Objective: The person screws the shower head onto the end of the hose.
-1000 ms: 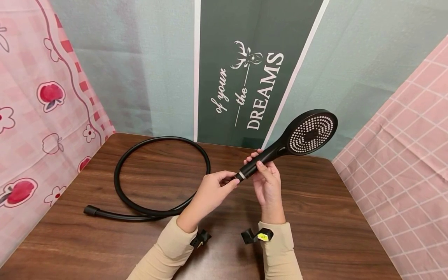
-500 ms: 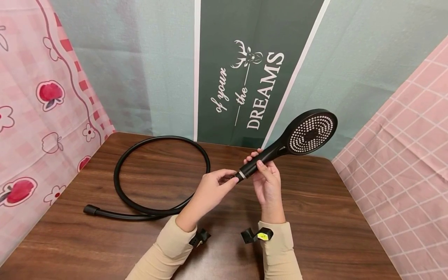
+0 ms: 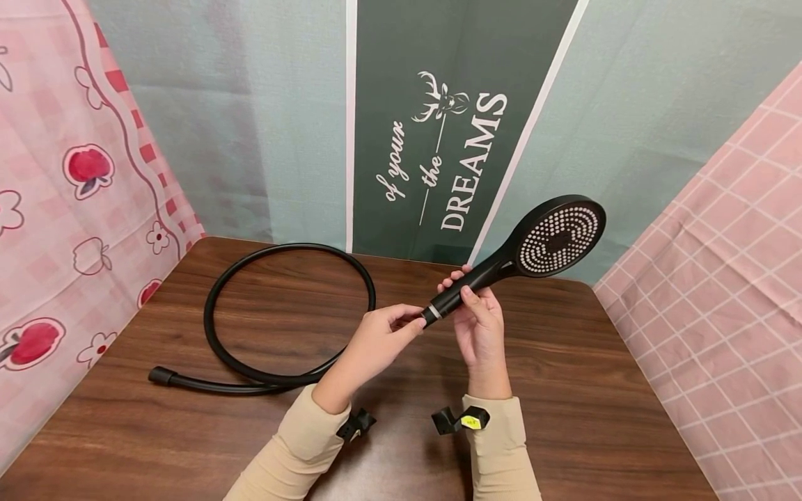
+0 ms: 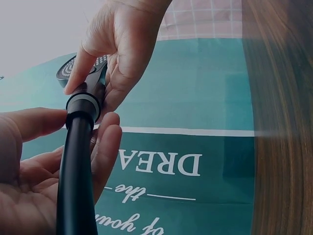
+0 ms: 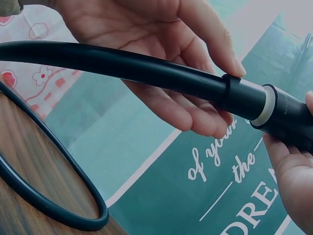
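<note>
My right hand [image 3: 481,330] grips the handle of a black shower head [image 3: 560,236], whose dotted face is turned up at the right. At the handle's lower end, my left hand [image 3: 379,341] pinches the hose's black end fitting [image 5: 244,98] between thumb and fingers. A pale ring [image 5: 266,105] shows between fitting and handle in the right wrist view. The black hose [image 4: 77,181] runs back from the fitting over my left palm. Its remaining length [image 3: 209,306] lies looped on the table, the other end fitting [image 3: 163,376] at the left.
The brown wooden table [image 3: 564,390] carries the hose loop. Behind it hangs a blue-green cloth [image 3: 301,139] with white lettering. A pink fruit-patterned cloth [image 3: 37,264] stands at the left and a pink grid cloth [image 3: 733,278] at the right.
My left fingertips have shifted slightly around the fitting, showing more of it below the pale ring. The shower head and my right hand have barely moved.
</note>
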`<action>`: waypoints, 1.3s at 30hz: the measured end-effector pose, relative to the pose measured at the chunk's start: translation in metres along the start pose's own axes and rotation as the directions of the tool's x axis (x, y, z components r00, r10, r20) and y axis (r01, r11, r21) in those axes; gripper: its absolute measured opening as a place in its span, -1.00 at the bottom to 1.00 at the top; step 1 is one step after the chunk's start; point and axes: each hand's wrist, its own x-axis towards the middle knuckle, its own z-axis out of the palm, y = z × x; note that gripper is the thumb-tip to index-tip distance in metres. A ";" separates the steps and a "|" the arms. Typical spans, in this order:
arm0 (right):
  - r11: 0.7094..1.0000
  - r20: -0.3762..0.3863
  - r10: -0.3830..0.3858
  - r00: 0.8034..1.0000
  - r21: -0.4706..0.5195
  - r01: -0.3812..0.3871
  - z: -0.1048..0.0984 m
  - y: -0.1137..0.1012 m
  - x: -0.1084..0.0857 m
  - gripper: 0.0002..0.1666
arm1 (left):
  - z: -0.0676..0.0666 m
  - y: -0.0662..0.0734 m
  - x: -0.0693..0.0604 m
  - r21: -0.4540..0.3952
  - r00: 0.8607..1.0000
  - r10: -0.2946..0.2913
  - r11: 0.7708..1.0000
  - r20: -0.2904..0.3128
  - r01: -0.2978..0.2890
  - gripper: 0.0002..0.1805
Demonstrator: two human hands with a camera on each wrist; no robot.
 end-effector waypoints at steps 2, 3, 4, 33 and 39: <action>1.000 0.000 0.003 1.000 -0.001 -0.003 0.001 0.000 0.000 -0.68 | 0.000 0.001 -0.001 -0.007 1.000 -0.005 1.000 0.001 0.005 -0.70; 1.000 -0.001 0.005 1.000 0.000 -0.005 0.001 0.000 0.000 -0.68 | 0.000 0.001 -0.001 -0.008 1.000 -0.004 1.000 0.000 0.004 -0.71; 1.000 -0.002 0.007 1.000 0.002 -0.007 0.001 0.000 0.000 -0.68 | 0.000 0.001 -0.001 -0.009 1.000 -0.004 1.000 0.000 0.004 -0.71; 1.000 -0.006 0.001 1.000 0.012 -0.001 0.000 0.000 0.000 -0.69 | 0.004 0.005 -0.002 0.106 0.996 0.062 0.993 -0.065 -0.055 -0.72; 1.000 0.000 -0.001 1.000 0.024 0.001 0.000 0.000 0.000 -0.69 | 0.004 0.005 -0.002 0.090 0.996 0.051 0.995 -0.069 -0.044 -0.70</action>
